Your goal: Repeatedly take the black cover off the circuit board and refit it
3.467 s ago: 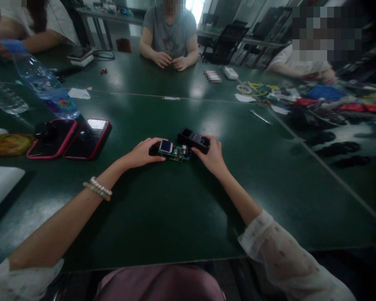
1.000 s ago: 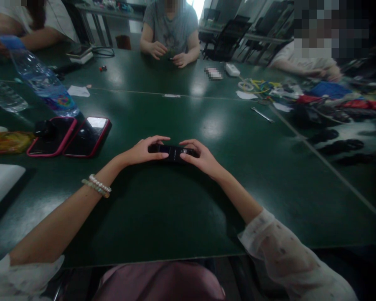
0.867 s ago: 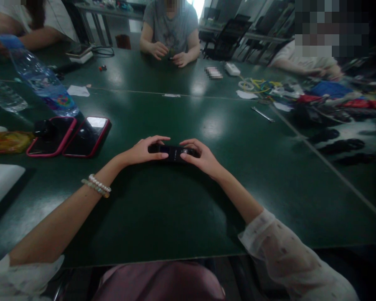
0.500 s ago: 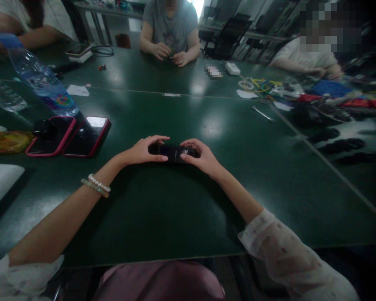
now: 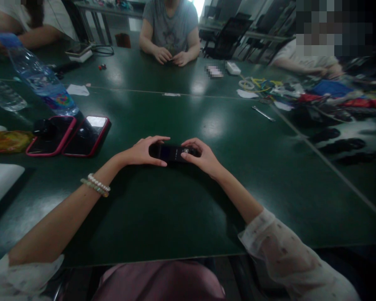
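A small black device (image 5: 173, 153) with a dark face and pale markings lies crosswise on the green table, in the middle of the head view. My left hand (image 5: 142, 152) is at its left end, thumb and fingers spread apart around that end, the thumb at the near edge. Around the right end, my right hand (image 5: 201, 155) grips the device, with the thumb on its face beside the pale markings and the fingers bent over the far edge.
Two phones in red cases (image 5: 87, 136) (image 5: 52, 136) and a water bottle (image 5: 44, 79) stand or lie to the left. A wrench (image 5: 263, 113) and a heap of cables (image 5: 269, 88) are at the right. Three people sit around the table (image 5: 163, 209).
My left thumb has moved slightly off the device toward the near side, so the left hand is wider open. My right hand has barely moved.
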